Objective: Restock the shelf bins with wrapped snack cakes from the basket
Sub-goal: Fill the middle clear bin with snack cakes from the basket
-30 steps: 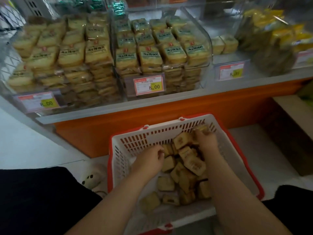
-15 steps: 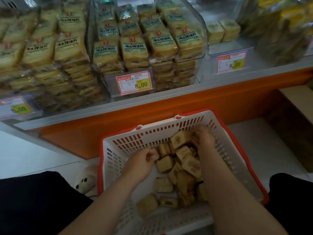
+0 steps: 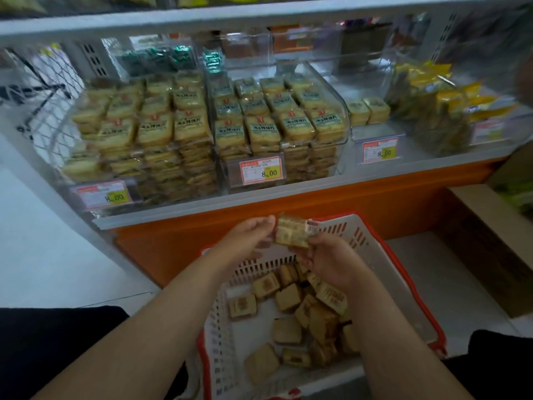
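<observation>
Both hands raised over the basket point(image 3: 372, 246). Right hand point(image 3: 328, 261) and left hand point(image 3: 248, 241) pinch a small stack of snack cakes point(image 3: 291, 230) between them. Square the stack, keep thumbs firm, then carry forward-right to the near-empty bin point(image 3: 375, 131).

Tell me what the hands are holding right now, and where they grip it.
A small stack of wrapped snack cakes, above the basket. The left hand pinches its left edge; the right hand grips its lower right side.
</observation>
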Demonstrator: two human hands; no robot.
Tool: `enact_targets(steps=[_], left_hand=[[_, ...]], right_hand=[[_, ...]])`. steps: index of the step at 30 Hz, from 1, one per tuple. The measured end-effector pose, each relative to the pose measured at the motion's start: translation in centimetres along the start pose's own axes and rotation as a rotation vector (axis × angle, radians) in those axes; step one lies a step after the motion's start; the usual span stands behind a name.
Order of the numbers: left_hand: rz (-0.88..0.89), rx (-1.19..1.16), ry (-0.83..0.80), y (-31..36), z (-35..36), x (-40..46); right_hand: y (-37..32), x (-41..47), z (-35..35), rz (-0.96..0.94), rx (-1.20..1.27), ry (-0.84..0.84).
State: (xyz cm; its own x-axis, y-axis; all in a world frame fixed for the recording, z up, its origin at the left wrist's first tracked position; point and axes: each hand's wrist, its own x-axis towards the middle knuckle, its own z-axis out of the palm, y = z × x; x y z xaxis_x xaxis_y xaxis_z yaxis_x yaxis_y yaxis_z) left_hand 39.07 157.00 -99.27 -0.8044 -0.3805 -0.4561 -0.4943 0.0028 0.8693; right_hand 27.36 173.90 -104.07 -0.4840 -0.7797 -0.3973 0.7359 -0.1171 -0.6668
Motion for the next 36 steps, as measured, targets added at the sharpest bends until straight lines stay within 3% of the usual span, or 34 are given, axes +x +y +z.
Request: enact_targets(steps=[2,5,8,10,15,18,24,27,30,33,36], left_hand=[[-0.015,0.041,-0.052,1.9,-1.0,-1.4],[-0.095,-0.023,-0.007,4.1,-3.1,-3.1],[-0.163,-0.193,-0.058,5.6,-6.4,-4.8],[-0.143,-0.297,-0.116,6.2,-8.5,-5.8],[-0.033,-0.195,-0.061,6.8,-11.8,-7.5],[-0.011,-0.165,-0.065,6.8,-13.1,-7.8],[0.013,-0.143,-0.038,7.7,-14.8,-7.9],[0.108,-0.209,0.019,8.4,-15.4,-8.3],[0.220,-0.270,0.092,8.8,-15.0,-8.8],[0.302,-0.401,0.151,8.9,-15.3,-9.5],[0.374,-0.507,0.326,9.0,-16.6,-10.1]], right_hand=[[-0.5,-0.8,2.7,-0.099,-0.243,-0.060],[-0.7,-1.9,7.4,-0.314,-0.649,-0.002],[0.2,-2.7,11.5,-0.465,-0.806,0.039],[1.0,-3.2,13.2,-0.508,-0.839,0.005],[1.5,-4.1,15.1,-0.478,-0.690,-0.073],[1.0,-4.0,15.7,-0.498,-0.722,-0.061],[0.0,-3.3,17.6,-0.548,-1.182,0.030],[0.5,-2.7,20.5,-0.586,-1.340,0.044],[1.1,-1.6,22.6,-0.757,-1.427,0.156],[0.2,0.1,24.8,-0.896,-1.292,0.282],[-0.6,1.7,27.1,-0.856,-1.186,0.275]])
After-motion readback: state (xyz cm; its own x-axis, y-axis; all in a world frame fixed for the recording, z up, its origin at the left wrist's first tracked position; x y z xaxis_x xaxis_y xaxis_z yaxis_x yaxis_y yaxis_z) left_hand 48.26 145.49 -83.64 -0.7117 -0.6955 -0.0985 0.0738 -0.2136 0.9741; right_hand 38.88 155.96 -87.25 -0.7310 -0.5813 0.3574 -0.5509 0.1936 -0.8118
